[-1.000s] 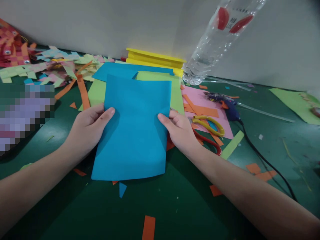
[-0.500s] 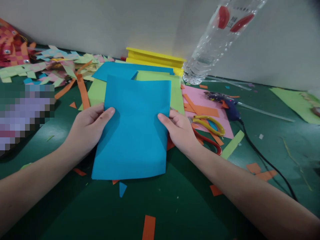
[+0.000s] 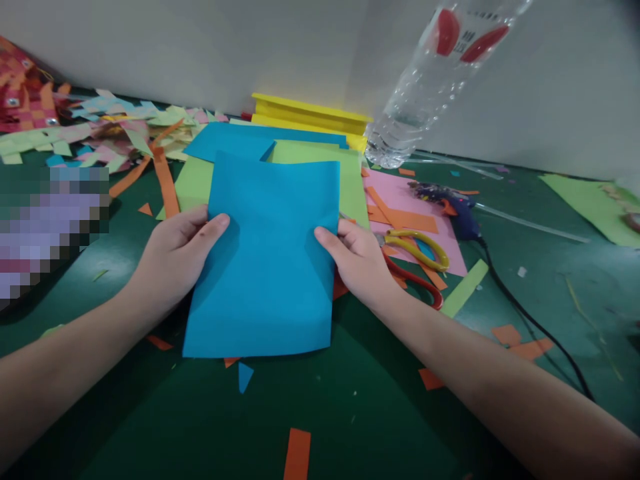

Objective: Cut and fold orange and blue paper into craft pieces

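Beyond the left hand, a heap of cut paper scraps (image 3: 100,130) in pale green, pink and blue lies against the wall, with a long orange strip (image 3: 167,183) running from it toward the hand's knuckles. The left hand (image 3: 173,257) pinches the left edge of a blue sheet (image 3: 267,267), thumb flat on its upper face and fingers closed behind it. The sheet sits between the two hands, tilted up off the green table (image 3: 350,413), its lower edge curling slightly. Past its far edge lie a light green sheet (image 3: 353,183) and another blue one, then a stack of yellow paper (image 3: 310,120) at the wall. Near the person, below the sheet, an orange slip (image 3: 297,453) rests on the table. The right hand (image 3: 360,263) grips the sheet's right edge the same way, thumb on top, fingers curled underneath. Just beside that hand's outer side lie yellow-handled scissors (image 3: 417,248) and a red-handled pair (image 3: 417,283), partly on a pink sheet (image 3: 400,197). Farther right, a glue gun (image 3: 457,210) trails a black cord, and a clear plastic bottle (image 3: 425,93) stands beyond the right hand, near the wall.
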A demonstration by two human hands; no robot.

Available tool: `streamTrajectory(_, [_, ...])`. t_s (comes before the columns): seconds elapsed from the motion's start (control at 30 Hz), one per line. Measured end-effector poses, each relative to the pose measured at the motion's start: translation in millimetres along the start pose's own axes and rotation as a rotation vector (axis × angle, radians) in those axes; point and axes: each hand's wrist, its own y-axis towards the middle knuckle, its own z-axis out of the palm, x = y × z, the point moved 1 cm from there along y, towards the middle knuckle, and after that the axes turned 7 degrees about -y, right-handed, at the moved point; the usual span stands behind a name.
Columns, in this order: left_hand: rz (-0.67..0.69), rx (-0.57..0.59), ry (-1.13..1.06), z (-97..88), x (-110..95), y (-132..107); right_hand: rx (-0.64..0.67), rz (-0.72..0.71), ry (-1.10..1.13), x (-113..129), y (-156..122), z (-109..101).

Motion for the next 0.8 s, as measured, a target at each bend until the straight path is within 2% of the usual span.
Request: streamTrajectory(0.8, [-0.013,0.000,-0.007,1.1,-0.5,0.8,0.015,-0.031,0.000,0.8,0.2,-0.6])
